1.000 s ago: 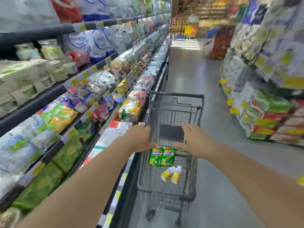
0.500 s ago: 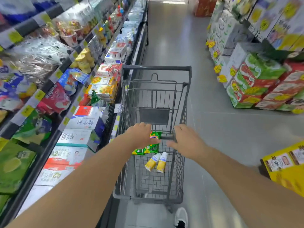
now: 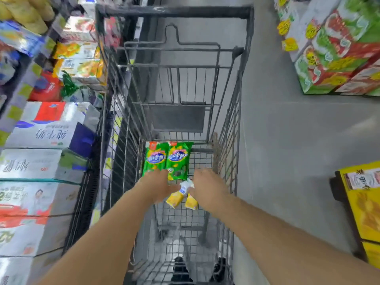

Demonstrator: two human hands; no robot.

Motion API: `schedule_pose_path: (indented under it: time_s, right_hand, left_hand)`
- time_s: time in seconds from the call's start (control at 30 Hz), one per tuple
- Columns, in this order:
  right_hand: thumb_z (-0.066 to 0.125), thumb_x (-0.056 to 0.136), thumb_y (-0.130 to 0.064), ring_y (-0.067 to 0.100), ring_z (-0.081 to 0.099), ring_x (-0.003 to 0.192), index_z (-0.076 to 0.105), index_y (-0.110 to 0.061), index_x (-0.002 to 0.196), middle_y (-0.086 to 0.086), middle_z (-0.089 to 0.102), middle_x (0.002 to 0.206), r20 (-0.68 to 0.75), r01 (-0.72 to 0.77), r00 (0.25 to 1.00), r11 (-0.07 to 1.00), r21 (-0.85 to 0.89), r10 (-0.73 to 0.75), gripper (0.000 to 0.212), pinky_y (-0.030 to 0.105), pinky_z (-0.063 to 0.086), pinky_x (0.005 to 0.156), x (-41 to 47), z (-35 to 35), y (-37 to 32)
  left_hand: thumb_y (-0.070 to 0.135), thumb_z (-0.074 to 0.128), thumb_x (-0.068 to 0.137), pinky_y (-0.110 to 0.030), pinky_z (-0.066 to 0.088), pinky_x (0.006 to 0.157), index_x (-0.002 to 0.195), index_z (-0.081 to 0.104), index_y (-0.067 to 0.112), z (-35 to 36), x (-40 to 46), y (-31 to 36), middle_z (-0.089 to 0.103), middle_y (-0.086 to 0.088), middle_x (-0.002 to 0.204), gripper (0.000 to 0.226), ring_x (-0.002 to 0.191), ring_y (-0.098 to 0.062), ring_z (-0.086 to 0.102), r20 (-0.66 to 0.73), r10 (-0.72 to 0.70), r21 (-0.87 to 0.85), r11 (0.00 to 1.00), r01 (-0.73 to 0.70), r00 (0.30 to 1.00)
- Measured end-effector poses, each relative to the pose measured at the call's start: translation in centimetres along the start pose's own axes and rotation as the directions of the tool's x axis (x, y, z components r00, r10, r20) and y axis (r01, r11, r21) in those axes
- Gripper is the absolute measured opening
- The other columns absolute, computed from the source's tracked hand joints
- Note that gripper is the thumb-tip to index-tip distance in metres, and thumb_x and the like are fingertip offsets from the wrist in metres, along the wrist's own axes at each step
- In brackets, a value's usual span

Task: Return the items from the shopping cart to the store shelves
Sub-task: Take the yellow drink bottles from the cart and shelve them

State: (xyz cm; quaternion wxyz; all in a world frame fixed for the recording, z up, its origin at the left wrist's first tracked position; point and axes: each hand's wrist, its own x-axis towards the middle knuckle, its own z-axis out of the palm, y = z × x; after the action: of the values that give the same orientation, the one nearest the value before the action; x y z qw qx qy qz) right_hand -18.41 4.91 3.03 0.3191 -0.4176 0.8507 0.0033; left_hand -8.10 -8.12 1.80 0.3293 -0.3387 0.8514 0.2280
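Observation:
I look down into a grey wire shopping cart (image 3: 174,12). Two green snack packets (image 3: 169,158) lie side by side on its floor. Just nearer lie two yellow bottles (image 3: 174,199) with white caps. Both my hands are down inside the basket, blurred by motion. My left hand (image 3: 158,187) hovers over the near edge of the green packets, beside the bottle caps. My right hand (image 3: 207,187) is at the right of the bottles, close to their caps. Neither hand visibly grips anything.
The store shelves (image 3: 41,140) on the left hold milk cartons and boxed goods, tight against the cart's left side. Stacked red-and-green cases (image 3: 339,58) stand across the aisle at the right. A yellow box display (image 3: 364,204) sits at the near right, with grey floor between.
Both hands have left the cart handle and dropped into the basket toward the packets and bottles. My view has tilted down and closer to the cart.

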Motion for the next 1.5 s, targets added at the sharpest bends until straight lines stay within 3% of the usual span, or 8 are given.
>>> schedule_pose_path:
  time_s: [0.3, 0.47, 0.6, 0.73, 0.87, 1.2, 1.4, 1.5]
  right_hand:
    - [0.057, 0.093, -0.009, 0.034, 0.06, 0.116, 0.058, -0.005, 0.121, 0.015, 0.06, 0.122, 0.064, -0.274, 0.961, 0.949, 0.153, 0.267, 0.029, 0.042, 0.051, 0.091, 9.6, 11.1, 0.6]
    - [0.072, 0.087, -0.026, 0.033, 0.055, 0.122, 0.045, -0.005, 0.131, 0.015, 0.052, 0.131, 0.088, -0.511, 0.847, 0.756, 0.41, 0.525, 0.056, 0.041, 0.047, 0.094, 12.5, 16.7, 2.1]
    - [0.079, 0.081, -0.033, 0.032, 0.056, 0.121, 0.046, 0.0, 0.13, 0.017, 0.056, 0.132, 0.181, -0.593, 0.781, 0.621, 0.512, 0.597, 0.068, 0.034, 0.046, 0.087, 13.6, 19.2, 3.4]
    - [0.079, 0.082, -0.031, 0.03, 0.057, 0.118, 0.048, 0.001, 0.13, 0.017, 0.058, 0.128, 0.193, -0.593, 0.78, 0.606, 0.531, 0.595, 0.065, 0.026, 0.037, 0.075, 14.2, 20.4, 3.9]
    - [0.081, 0.079, -0.027, 0.034, 0.057, 0.12, 0.044, 0.004, 0.128, 0.019, 0.056, 0.129, 0.192, -0.594, 0.777, 0.597, 0.539, 0.6, 0.068, 0.037, 0.049, 0.089, 14.7, 20.7, 4.0]
    - [0.085, 0.072, -0.026, 0.035, 0.055, 0.12, 0.041, 0.0, 0.133, 0.018, 0.049, 0.131, 0.15, -0.546, 0.823, 0.69, 0.475, 0.548, 0.079, 0.037, 0.048, 0.092, 11.8, 16.7, 3.5]
    - [0.085, 0.067, -0.026, 0.028, 0.065, 0.09, 0.065, -0.006, 0.099, 0.011, 0.066, 0.093, 0.032, -0.322, 0.932, 0.781, 0.535, 0.362, 0.042, 0.028, 0.043, 0.068, 8.4, 7.3, 0.5]
    - [0.087, 0.058, -0.037, 0.021, 0.068, 0.083, 0.069, -0.016, 0.092, 0.002, 0.067, 0.083, -0.024, -0.234, 0.959, 0.837, 0.495, 0.282, 0.043, 0.028, 0.052, 0.07, 5.9, 0.4, -1.9]
  left_hand:
    - [0.057, 0.048, 0.095, -0.039, 0.043, 0.096, 0.143, 0.039, 0.005, 9.7, 11.3, -3.2, 0.047, -0.017, 0.141, 0.072, 0.125, -0.033, 0.05, 0.099, 0.018, -0.104, 0.995, -0.008, 0.995]
    - [0.047, 0.058, 0.094, -0.036, 0.042, 0.085, 0.137, 0.042, 0.004, 13.8, 15.1, -3.9, 0.05, -0.016, 0.135, 0.063, 0.119, -0.031, 0.053, 0.132, 0.047, -0.156, 0.987, -0.026, 0.99]
    - [0.041, 0.063, 0.091, -0.031, 0.036, 0.076, 0.127, 0.048, 0.002, 16.0, 17.1, -3.3, 0.053, -0.019, 0.126, 0.055, 0.114, -0.032, 0.053, 0.134, 0.067, -0.243, 0.969, -0.032, 0.989]
    - [0.045, 0.067, 0.087, -0.04, 0.043, 0.089, 0.138, 0.037, -0.002, 17.6, 18.0, -2.6, 0.043, -0.021, 0.135, 0.076, 0.121, -0.036, 0.048, 0.095, 0.022, -0.292, 0.956, 0.007, 0.995]
    - [0.041, 0.068, 0.086, -0.043, 0.044, 0.094, 0.136, 0.037, -0.004, 18.1, 18.0, -2.3, 0.045, -0.022, 0.134, 0.074, 0.121, -0.036, 0.05, 0.036, 0.015, -0.292, 0.956, -0.003, 0.999]
    - [0.046, 0.072, 0.078, -0.033, 0.048, 0.067, 0.108, 0.053, 0.009, 15.6, 14.2, -1.9, 0.061, -0.005, 0.101, 0.051, 0.092, -0.028, 0.063, 0.178, -0.048, -0.343, 0.933, 0.108, 0.983]
    - [0.045, 0.084, 0.066, -0.029, 0.041, 0.056, 0.104, 0.055, 0.01, 6.8, 8.0, -2.8, 0.06, -0.003, 0.09, 0.059, 0.078, -0.021, 0.056, 0.013, -0.091, -0.499, 0.863, 0.085, 0.996]
    - [0.043, 0.088, 0.059, -0.033, 0.05, 0.068, 0.1, 0.06, 0.011, 0.1, 3.8, -3.4, 0.067, -0.003, 0.092, 0.06, 0.084, -0.023, 0.064, -0.105, -0.093, -0.547, 0.837, 0.021, 0.99]
